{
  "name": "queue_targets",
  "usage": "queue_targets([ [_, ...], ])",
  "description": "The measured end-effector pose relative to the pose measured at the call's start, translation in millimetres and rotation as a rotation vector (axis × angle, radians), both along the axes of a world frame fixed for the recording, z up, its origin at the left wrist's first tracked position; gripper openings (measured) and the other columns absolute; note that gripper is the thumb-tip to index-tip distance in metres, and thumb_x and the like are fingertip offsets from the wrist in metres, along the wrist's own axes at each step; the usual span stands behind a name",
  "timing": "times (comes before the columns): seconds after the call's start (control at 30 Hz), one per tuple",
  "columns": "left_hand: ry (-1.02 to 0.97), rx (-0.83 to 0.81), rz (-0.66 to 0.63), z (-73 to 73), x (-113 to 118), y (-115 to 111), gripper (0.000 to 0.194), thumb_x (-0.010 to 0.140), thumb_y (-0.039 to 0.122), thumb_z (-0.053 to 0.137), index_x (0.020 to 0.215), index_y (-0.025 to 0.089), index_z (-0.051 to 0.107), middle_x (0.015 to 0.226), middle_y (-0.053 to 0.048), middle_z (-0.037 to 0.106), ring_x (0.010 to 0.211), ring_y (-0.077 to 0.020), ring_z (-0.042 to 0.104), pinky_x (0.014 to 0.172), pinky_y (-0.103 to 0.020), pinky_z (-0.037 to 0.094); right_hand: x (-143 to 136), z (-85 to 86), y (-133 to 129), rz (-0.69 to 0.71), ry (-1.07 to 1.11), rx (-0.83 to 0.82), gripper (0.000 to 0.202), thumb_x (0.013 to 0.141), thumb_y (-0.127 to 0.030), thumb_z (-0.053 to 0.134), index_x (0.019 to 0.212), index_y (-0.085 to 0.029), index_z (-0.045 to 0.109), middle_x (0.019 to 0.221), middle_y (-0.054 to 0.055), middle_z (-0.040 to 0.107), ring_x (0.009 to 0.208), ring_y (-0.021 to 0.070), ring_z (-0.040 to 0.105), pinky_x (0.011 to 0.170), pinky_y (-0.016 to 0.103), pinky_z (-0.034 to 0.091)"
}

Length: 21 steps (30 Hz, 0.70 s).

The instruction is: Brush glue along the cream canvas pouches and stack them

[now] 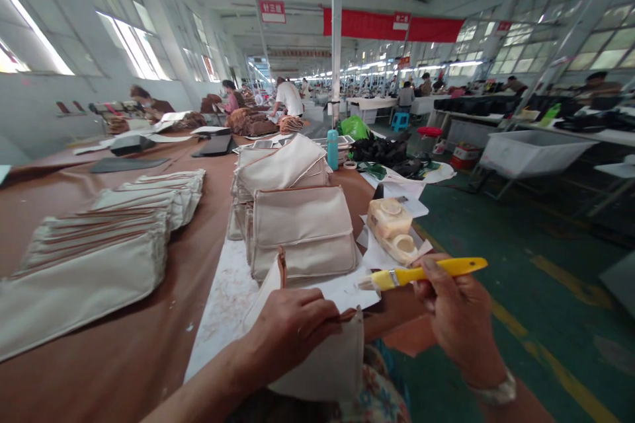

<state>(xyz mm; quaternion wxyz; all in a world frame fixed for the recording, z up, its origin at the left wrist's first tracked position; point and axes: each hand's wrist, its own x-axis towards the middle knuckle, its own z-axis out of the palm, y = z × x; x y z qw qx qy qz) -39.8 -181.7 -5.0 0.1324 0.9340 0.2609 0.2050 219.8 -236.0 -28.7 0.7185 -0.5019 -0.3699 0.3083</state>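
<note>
My left hand (297, 324) is closed on a cream fabric piece (327, 363) with brown edging, held at the table's near edge. In my right hand (459, 314) is a yellow brush (446, 269), its bristles pointing left over white paper (347, 284). Just beyond the brush stands a glue-stained plastic container (389, 218) with a round opening. A stack of cream fabric pieces (302, 225) rises in front of me, with more piled behind it. To the left, a fanned row of cream pieces (104, 258) lies on the brown table cover (124, 370).
A teal bottle (332, 149) stands behind the stack, beside black material (384, 151) and a green bag (354, 127). Dark flat pieces (129, 164) lie farther left. A white-shirted person (289, 99) bends over the far table. A grey bin (530, 153) stands right, across the green floor.
</note>
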Motion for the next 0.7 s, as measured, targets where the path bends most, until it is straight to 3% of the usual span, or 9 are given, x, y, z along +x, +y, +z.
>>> queue_targets([
  [0.13, 0.071, 0.299, -0.108, 6.7, -1, -9, 0.023, 0.1, 0.029, 0.049, 0.083, 0.02, 0.062, 0.07, 0.002, 0.062, 0.057, -0.0124, 0.052, 0.054, -0.029, 0.031, -2, 10.9, -9, 0.156, 0.062, -0.025, 0.034, 0.091, -0.049, 0.071, 0.086, -0.015, 0.067, 0.059, -0.001, 0.048, 0.05, 0.0107, 0.041, 0.043, 0.018, 0.031],
  [0.27, 0.11, 0.378, -0.134, 8.2, -2, -8, 0.023, 0.1, 0.031, 0.05, 0.082, 0.02, 0.058, 0.07, 0.002, 0.061, 0.058, -0.0128, 0.052, 0.054, -0.029, 0.031, -3, 24.5, -19, 0.313, -0.055, -0.084, 0.034, 0.091, -0.048, 0.071, 0.082, -0.016, 0.067, 0.057, -0.001, 0.046, 0.049, 0.0109, 0.04, 0.043, 0.019, 0.031],
  [0.43, 0.125, 0.398, -0.159, 7.9, -2, -9, 0.022, 0.1, 0.032, 0.051, 0.082, 0.02, 0.056, 0.07, 0.003, 0.06, 0.059, -0.0136, 0.053, 0.055, -0.029, 0.032, 0, 34.7, -22, 0.164, -0.212, -0.008, 0.029, 0.095, -0.043, 0.066, 0.084, -0.017, 0.066, 0.061, -0.002, 0.048, 0.051, 0.011, 0.042, 0.045, 0.019, 0.032],
  [0.57, 0.161, 0.401, -0.162, 6.4, -5, -8, 0.026, 0.101, 0.033, 0.05, 0.08, 0.02, 0.056, 0.071, 0.002, 0.061, 0.059, -0.0131, 0.054, 0.055, -0.029, 0.033, -13, 33.4, -24, 0.303, -0.298, -0.03, 0.031, 0.097, -0.045, 0.062, 0.084, -0.018, 0.067, 0.067, 0.0, 0.054, 0.055, 0.0121, 0.045, 0.048, 0.02, 0.037],
  [0.63, 0.166, 0.422, -0.155, 6.5, -5, -5, 0.029, 0.1, 0.035, 0.05, 0.077, 0.019, 0.056, 0.069, 0.002, 0.06, 0.058, -0.013, 0.055, 0.054, -0.029, 0.032, -15, 36.1, -29, 0.31, -0.245, -0.046, 0.031, 0.094, -0.045, 0.066, 0.08, -0.017, 0.066, 0.067, 0.001, 0.054, 0.053, 0.0113, 0.044, 0.046, 0.019, 0.036],
  [0.7, 0.144, 0.475, -0.171, 10.8, 0, 1, 0.034, 0.099, 0.04, 0.051, 0.073, 0.019, 0.056, 0.067, 0.002, 0.06, 0.057, -0.0133, 0.054, 0.053, -0.029, 0.032, -9, 44.0, -37, 0.174, -0.106, -0.049, 0.03, 0.088, -0.045, 0.072, 0.079, -0.017, 0.066, 0.063, 0.0, 0.051, 0.049, 0.0105, 0.041, 0.042, 0.018, 0.033],
])
